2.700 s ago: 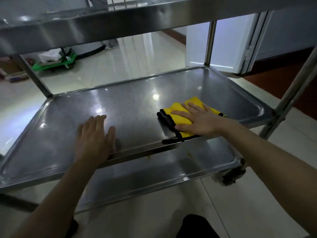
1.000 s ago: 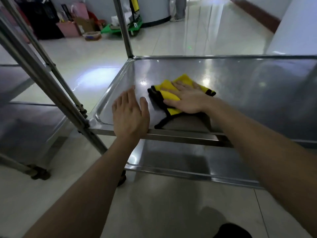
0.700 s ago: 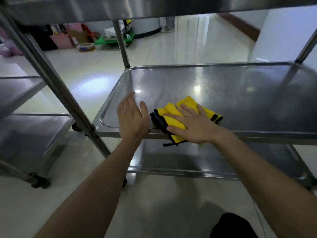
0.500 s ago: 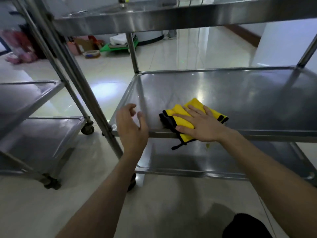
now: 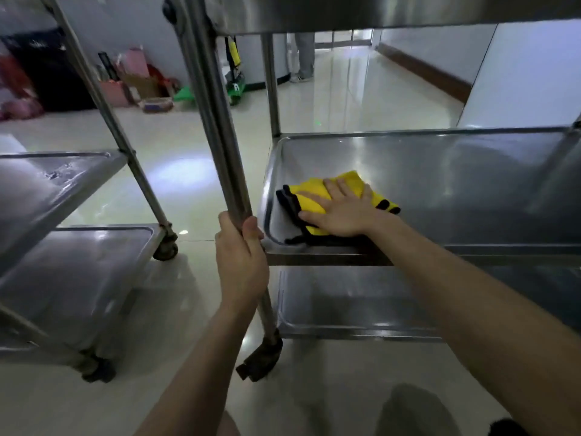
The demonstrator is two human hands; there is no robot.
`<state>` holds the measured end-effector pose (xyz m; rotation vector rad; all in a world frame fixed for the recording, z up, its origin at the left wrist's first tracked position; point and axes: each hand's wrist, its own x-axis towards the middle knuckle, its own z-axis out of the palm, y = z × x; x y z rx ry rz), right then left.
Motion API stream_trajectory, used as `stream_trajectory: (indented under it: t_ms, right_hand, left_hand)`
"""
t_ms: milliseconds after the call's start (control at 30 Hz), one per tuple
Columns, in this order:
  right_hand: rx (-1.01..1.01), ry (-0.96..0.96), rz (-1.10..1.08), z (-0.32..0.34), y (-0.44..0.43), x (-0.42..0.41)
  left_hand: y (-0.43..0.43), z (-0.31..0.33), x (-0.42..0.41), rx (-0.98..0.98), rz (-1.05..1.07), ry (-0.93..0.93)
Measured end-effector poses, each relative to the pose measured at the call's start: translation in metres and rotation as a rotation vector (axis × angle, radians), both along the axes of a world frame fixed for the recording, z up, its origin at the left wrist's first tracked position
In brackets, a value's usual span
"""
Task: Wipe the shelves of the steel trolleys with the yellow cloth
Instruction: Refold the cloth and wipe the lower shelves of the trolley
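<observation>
Your left hand (image 5: 240, 262) has come off the shelf's front lip since 0.5 s ago & now wraps the trolley's near-left post (image 5: 213, 121), fingers & thumb curled round it just above shelf level. Right hand (image 5: 341, 212) lies flat, fingers straight & spread, pressing the yellow cloth (image 5: 309, 199) down in the near-left corner of the middle shelf (image 5: 456, 184). The cloth is folded, black trim towards the raised rim. Risks, as I judge them: the trolley sits on casters (image 5: 261, 357), so a hard sideways stroke w/ a slack left grip could roll it towards the second trolley (image 5: 63, 190) nearby. The cloth's near edge is at the front lip, so a pull back towards you could drag it off. Flat-palm pressure may also skip the curved corner, so work that w/ fingertips.
</observation>
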<state>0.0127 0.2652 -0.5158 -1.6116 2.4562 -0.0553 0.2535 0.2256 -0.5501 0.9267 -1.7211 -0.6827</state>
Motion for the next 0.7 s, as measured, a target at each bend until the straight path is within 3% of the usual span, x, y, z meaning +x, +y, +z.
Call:
stream_trajectory:
  t_ms: [233,467,533,633,700]
  right_hand:
    - [0.028,0.005,-0.137,0.016,-0.120,-0.016]
    - [-0.057,-0.014,0.158,0.014,-0.021,0.038]
    - [-0.129,-0.015,0.251,0.008,0.032,0.057]
    - [-0.305,0.085,0.363,0.001,0.091,0.064]
    - [-0.434,0.108,0.380,-0.007,0.116,0.066]
  left_hand:
    - [-0.009,-0.006,-0.003,-0.057,-0.092,0.072]
    - [0.000,0.005,-0.002,-0.002,-0.086,0.033]
    - [0.000,0.015,0.008,-0.006,-0.057,-0.119]
    - [0.006,0.027,0.037,-0.308,0.180,-0.589]
    - [0.027,0.025,0.050,-0.225,0.162,-0.745]
